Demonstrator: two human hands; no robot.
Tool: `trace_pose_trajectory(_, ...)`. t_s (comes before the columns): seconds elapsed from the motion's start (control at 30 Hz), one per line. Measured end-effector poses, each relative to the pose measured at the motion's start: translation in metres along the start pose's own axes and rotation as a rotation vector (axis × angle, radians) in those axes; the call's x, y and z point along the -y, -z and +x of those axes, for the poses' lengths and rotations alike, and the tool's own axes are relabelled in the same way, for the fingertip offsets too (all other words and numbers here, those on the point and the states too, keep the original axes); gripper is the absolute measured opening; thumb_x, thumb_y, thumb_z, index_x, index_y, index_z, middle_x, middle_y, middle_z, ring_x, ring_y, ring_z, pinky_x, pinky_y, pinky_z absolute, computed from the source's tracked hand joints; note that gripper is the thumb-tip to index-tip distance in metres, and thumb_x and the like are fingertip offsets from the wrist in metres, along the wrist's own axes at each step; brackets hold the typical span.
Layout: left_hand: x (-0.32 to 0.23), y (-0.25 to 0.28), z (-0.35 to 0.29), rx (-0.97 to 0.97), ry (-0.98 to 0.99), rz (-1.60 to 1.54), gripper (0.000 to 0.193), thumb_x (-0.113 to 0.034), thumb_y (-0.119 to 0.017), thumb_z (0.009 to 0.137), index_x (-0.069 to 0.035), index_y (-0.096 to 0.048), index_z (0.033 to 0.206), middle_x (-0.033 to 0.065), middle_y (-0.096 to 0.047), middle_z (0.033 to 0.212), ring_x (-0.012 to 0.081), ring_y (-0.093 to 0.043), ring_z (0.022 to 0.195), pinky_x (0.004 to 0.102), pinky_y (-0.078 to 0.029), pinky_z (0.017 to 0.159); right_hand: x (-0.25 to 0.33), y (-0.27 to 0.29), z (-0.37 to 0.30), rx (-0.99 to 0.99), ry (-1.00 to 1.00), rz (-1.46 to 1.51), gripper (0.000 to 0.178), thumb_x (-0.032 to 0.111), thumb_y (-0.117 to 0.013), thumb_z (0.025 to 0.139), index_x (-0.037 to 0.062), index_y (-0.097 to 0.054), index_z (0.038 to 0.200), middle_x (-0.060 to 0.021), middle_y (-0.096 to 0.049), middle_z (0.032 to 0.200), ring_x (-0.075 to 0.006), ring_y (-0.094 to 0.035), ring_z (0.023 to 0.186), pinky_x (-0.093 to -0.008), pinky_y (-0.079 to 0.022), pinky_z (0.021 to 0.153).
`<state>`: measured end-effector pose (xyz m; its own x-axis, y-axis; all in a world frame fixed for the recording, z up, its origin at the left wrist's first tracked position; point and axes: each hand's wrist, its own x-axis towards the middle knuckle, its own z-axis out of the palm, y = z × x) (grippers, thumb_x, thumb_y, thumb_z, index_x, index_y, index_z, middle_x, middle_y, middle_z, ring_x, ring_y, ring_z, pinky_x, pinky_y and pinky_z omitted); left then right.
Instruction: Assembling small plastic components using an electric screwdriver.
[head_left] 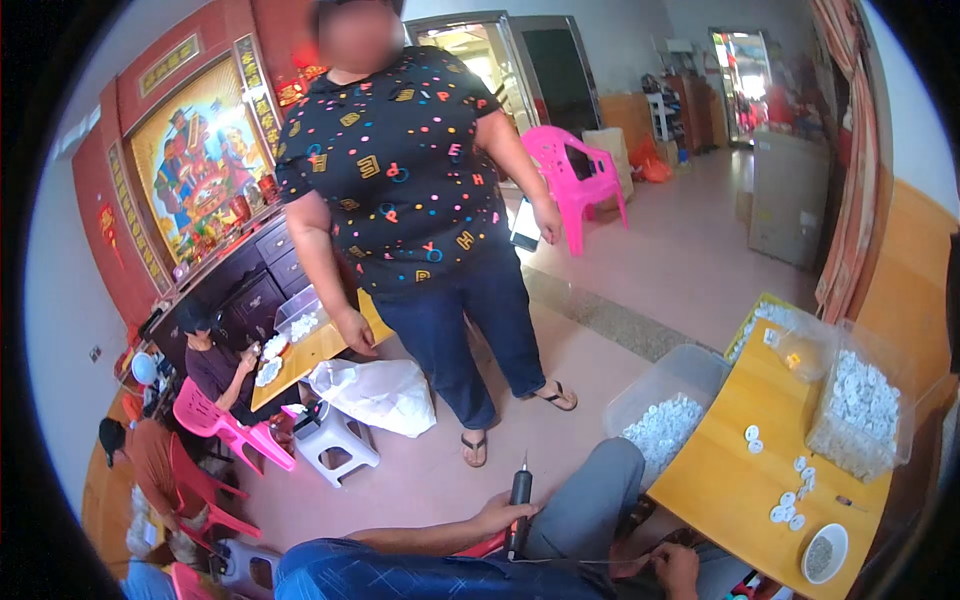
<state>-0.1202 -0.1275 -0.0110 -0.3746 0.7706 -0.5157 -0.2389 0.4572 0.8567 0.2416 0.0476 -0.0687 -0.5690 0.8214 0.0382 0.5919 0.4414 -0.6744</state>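
Observation:
My left hand [497, 514] is closed around a black electric screwdriver [520, 492], held upright over my lap with its thin metal bit pointing up. A thin cord [580, 561] runs from its lower end toward my right side. Low in the picture, beside the table's near edge, my right hand [676, 568] has its fingers curled in; whatever may be inside them is hidden. On the wooden table [720, 470] to my right lie several white round plastic pieces [784, 512], a small screwdriver [850, 503] and a white bowl [838, 537] of tiny grey parts.
A clear bin [865, 400] of white pieces stands on the table; another clear tub [665, 420] sits beside it. In front of me stands a person [400, 180] in a patterned shirt, near a white sack [375, 395] and grey stool [335, 440]. Others sit at left.

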Motion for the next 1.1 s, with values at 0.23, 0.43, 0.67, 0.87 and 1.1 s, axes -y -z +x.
trace_pose_trajectory(0.23,-0.049,-0.066,-0.02,0.205,-0.228,0.047,0.03,-0.026,-0.069,0.093,-0.004,-0.053,0.106,0.0039,-0.062,0.083,0.0106,-0.062,0.068,0.0246,-0.05,0.061,0.009,-0.002,0.02,-0.314,0.234,0.07,0.01,0.003,-0.074,0.069,0.0048,-0.073,0.079,-0.0132,-0.065,0.07,-0.0288,-0.066,0.067,-0.0379,-0.054,0.067)
trace_pose_trajectory(0.43,-0.027,-0.124,-0.013,0.454,-0.412,0.25,0.039,-0.026,-0.069,0.094,-0.005,-0.052,0.121,-0.0009,-0.055,0.076,0.0062,-0.054,0.059,0.023,-0.044,0.052,0.018,0.002,0.021,-0.313,-0.063,0.549,0.003,-0.002,-0.07,0.076,0.0,-0.07,0.078,0.0004,-0.062,0.068,-0.008,-0.057,0.063,-0.0238,-0.048,0.061)
trace_pose_trajectory(0.67,-0.028,-0.139,-0.014,0.658,-0.405,0.417,0.043,-0.026,-0.068,0.095,-0.006,-0.051,0.129,-0.0017,-0.059,0.09,0.0044,-0.054,0.068,0.0215,-0.045,0.057,0.03,0.014,0.022,-0.109,-0.093,1.145,0.006,0.0,-0.068,0.087,0.0015,-0.064,0.091,-0.0043,-0.066,0.074,-0.0116,-0.063,0.062,-0.0241,-0.051,0.057)
trace_pose_trajectory(0.87,-0.029,-0.14,-0.019,0.681,-0.538,0.538,0.04,-0.026,-0.068,0.096,-0.003,-0.052,0.124,0.0012,-0.061,0.098,0.0079,-0.055,0.082,0.026,-0.047,0.068,0.024,0.021,0.023,-0.258,-0.183,1.296,0.007,0.004,-0.068,0.091,0.0056,-0.061,0.092,-0.0034,-0.066,0.074,-0.0116,-0.064,0.063,-0.023,-0.053,0.057)
trace_pose_trajectory(1.1,-0.025,-0.143,-0.017,0.686,-0.595,0.501,0.032,-0.022,-0.069,0.092,-0.004,-0.054,0.114,0.0033,-0.06,0.083,0.0108,-0.058,0.075,0.0286,-0.048,0.064,0.022,0.026,0.023,-0.263,-0.218,1.356,0.007,0.01,-0.069,0.093,0.0077,-0.062,0.094,-0.0024,-0.067,0.08,-0.0108,-0.065,0.068,-0.0236,-0.056,0.061)
